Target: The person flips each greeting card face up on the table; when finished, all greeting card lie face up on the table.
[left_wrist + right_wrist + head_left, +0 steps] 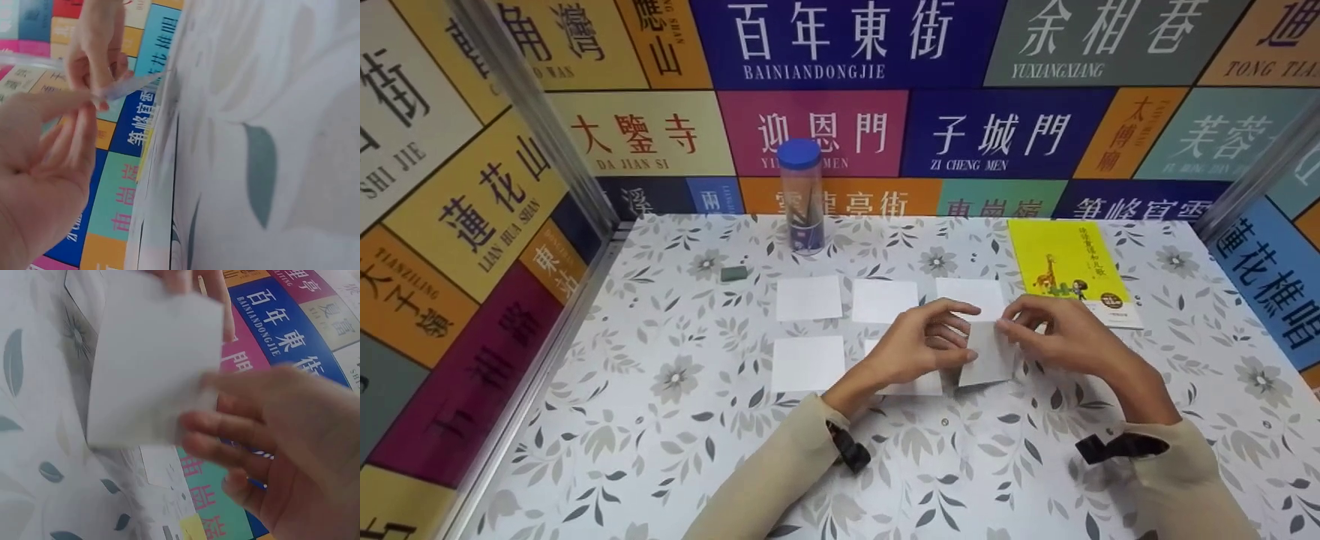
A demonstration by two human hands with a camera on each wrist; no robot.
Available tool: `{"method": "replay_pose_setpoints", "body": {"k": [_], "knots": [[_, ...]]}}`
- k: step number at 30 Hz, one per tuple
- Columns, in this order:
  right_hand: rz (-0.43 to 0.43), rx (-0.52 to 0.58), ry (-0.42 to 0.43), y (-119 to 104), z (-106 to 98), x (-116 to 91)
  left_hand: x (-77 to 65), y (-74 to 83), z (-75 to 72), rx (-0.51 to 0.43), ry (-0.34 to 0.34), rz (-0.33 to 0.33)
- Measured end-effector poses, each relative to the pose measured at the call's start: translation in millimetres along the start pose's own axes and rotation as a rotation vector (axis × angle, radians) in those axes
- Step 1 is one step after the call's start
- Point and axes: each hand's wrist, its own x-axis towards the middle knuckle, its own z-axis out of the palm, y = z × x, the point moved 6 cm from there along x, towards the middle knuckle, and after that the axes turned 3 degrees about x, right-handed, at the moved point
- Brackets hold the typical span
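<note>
A square white paper card [990,356] is held tilted up, its lower edge close over the table. My left hand [926,345] pinches its left side, the thumb on the near face. At the card's upper right corner, my right hand [1057,334] pinches it between thumb and fingers. The right wrist view shows the card's broad blank face [152,365], blurred, with both hands at its edges. In the left wrist view the card [132,85] appears nearly edge-on between the hands. Other white squares, such as one at the left [808,364], lie in two rows; my left hand partly covers one.
A clear tube with a blue lid [802,199] stands at the back, dark sticks inside. Left of the squares lies a small dark green block [733,274]. A yellow booklet [1065,262] lies behind my right hand. Lettered panels [847,45] wall the floral-covered table [675,450].
</note>
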Motion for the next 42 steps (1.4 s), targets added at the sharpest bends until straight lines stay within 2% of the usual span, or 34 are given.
{"method": "replay_pose_setpoints", "body": {"k": [3,6,10,12,15,18,22,25,28,30,33,37,39,42], "knots": [[0.001,0.038,0.052,-1,-5,-1,-0.9,0.8,2.0,-0.030,-0.044,0.016],[-0.041,0.067,0.061,-3,-6,-2,-1.5,1.1,3.3,0.072,-0.033,0.049],[-0.110,0.147,-0.047,-8,1,-4,-1.7,-0.7,0.7,0.270,0.059,0.070],[-0.133,0.197,-0.118,-9,6,-6,-1.5,-3.2,-0.2,0.305,0.077,0.049],[-0.147,0.270,-0.212,-10,13,-6,-1.4,-7.0,0.4,0.268,0.055,-0.006],[-0.127,0.292,-0.252,-8,18,-5,-1.3,-10.2,2.3,0.206,0.023,-0.054],[-0.067,0.245,-0.213,-1,22,-2,-2.2,-11.2,3.9,0.195,0.002,-0.067],[-0.031,0.163,-0.174,6,22,1,-2.8,-11.7,3.4,0.238,0.017,-0.066],[0.000,0.069,-0.164,16,23,3,-2.4,-12.2,1.1,0.339,0.049,-0.067],[0.025,0.023,-0.172,22,23,3,-2.0,-11.6,0.9,0.423,0.040,-0.059],[0.030,-0.024,-0.186,29,24,5,-2.6,-9.8,2.4,0.606,-0.017,-0.050],[0.030,-0.075,-0.177,32,24,5,-6.6,-9.9,6.0,0.817,-0.117,-0.082],[0.034,-0.083,-0.170,32,24,4,-8.9,-10.2,9.1,0.864,-0.162,-0.090],[0.016,-0.082,-0.155,31,25,3,-11.2,-10.4,14.1,0.881,-0.207,-0.077]]}}
